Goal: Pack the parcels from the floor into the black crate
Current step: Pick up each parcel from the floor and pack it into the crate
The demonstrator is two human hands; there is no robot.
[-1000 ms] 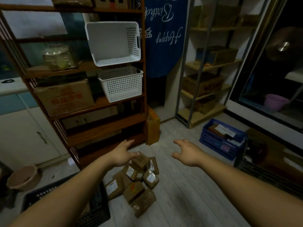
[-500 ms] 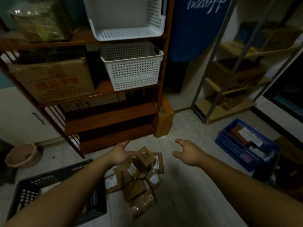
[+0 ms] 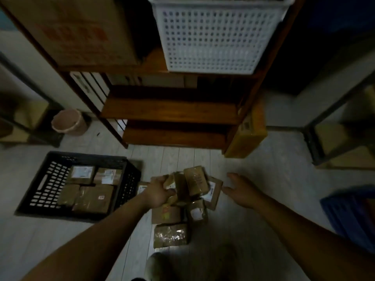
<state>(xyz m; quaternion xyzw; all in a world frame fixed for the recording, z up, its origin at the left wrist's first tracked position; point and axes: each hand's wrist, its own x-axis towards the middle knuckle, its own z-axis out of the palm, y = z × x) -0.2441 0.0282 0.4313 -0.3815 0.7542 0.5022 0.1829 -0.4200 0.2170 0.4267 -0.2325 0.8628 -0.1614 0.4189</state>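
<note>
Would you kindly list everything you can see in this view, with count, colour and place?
black crate: one, black, on the floor at left
crate parcels: four visible, brown, inside the black crate
floor parcels: about eight, brown, piled on the floor at centre
basket: one, white, on the shelf unit
wooden shelf unit: one, dark brown, behind the pile
cardboard box: one, brown, on a shelf at upper left
leaning carton: one, yellow-brown, against the shelf unit's right post
bucket: one, pink, on the floor at far left
blue crate: one, blue, right edge
left hand: grips one of the floor parcels at the pile's left edge
right hand: open, at the pile's right side
</note>
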